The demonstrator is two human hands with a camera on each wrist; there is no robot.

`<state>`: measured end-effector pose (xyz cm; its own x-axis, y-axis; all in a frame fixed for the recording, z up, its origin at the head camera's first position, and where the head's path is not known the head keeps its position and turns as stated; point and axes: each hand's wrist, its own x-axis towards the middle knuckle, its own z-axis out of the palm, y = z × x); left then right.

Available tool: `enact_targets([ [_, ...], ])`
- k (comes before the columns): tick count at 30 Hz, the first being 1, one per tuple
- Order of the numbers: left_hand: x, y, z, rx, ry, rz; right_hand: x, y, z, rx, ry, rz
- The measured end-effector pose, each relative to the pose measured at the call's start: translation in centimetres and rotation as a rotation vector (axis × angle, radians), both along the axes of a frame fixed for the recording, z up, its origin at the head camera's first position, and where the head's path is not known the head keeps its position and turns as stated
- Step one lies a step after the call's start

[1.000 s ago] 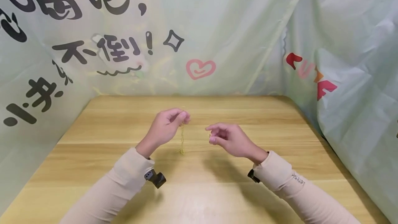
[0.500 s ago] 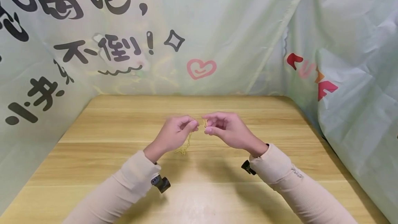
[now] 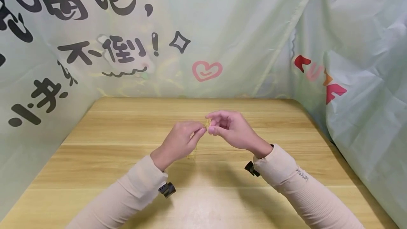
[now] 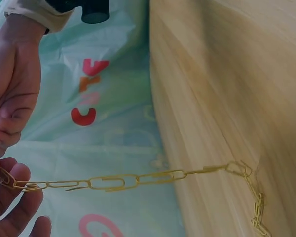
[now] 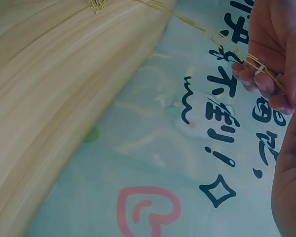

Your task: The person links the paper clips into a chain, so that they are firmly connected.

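A chain of linked gold paper clips [image 4: 113, 182] hangs from my left hand [image 3: 179, 140], whose thumb and fingers pinch its upper end. In the left wrist view the links stretch out from the fingertips and bend downward at the far end. My right hand [image 3: 236, 130] faces the left one, and its thumb and fingers pinch a gold paper clip [image 3: 208, 122] right at the chain's end. Both sets of fingertips meet in the head view and partly cover the clips there. In the right wrist view the chain's lower part [image 5: 97, 5] bunches up near the top edge.
A light wooden table [image 3: 127, 172] lies under both hands. Printed fabric curtains [image 3: 248, 38] stand behind it and along its sides. Each wrist wears a small black camera, such as the left one [image 3: 167, 189].
My left hand has moved right and brought the chain along. The right hand has risen slightly and moved a little inward with its paper clip, so the fingertips now meet.
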<state>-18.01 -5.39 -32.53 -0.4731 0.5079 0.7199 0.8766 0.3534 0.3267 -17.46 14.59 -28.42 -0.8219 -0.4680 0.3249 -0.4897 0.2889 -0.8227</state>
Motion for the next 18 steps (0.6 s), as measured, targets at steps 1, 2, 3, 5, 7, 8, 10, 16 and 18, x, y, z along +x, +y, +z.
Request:
enact_targets([
  [1, 0.0, 0.0, -0.1, -0.001, 0.006, -0.002, 0.0, 0.0, 0.0, -0.014, 0.003, -0.009],
  [2, 0.0, 0.1, -0.2, 0.001, 0.008, -0.005, 0.0, -0.1, 0.0, -0.028, 0.008, -0.018],
  [3, 0.0, 0.1, -0.3, 0.004, 0.007, -0.010, 0.1, -0.1, 0.0, -0.039, 0.012, -0.030],
  [5, 0.0, 0.2, -0.4, 0.013, -0.014, -0.020, 0.2, -0.2, 0.1, -0.063, 0.019, -0.050],
  [7, 0.0, 0.3, -0.6, 0.024, -0.075, -0.029, 0.2, -0.2, 0.1, -0.073, 0.040, -0.064],
  [8, 0.0, 0.3, -0.7, 0.029, -0.119, -0.033, 0.2, -0.2, 0.2, -0.078, 0.056, -0.068],
  [10, -0.1, 0.4, -0.9, 0.031, -0.234, -0.044, 0.1, -0.3, 0.4, -0.091, 0.101, -0.080],
  [16, -0.7, 1.0, -2.3, -0.054, -0.597, -0.117, -0.2, -0.7, 2.1, -0.209, 0.219, -0.077],
  [18, -1.1, 1.3, -3.2, -0.124, -0.670, -0.148, -0.3, -0.9, 3.0, -0.255, 0.232, -0.052],
])
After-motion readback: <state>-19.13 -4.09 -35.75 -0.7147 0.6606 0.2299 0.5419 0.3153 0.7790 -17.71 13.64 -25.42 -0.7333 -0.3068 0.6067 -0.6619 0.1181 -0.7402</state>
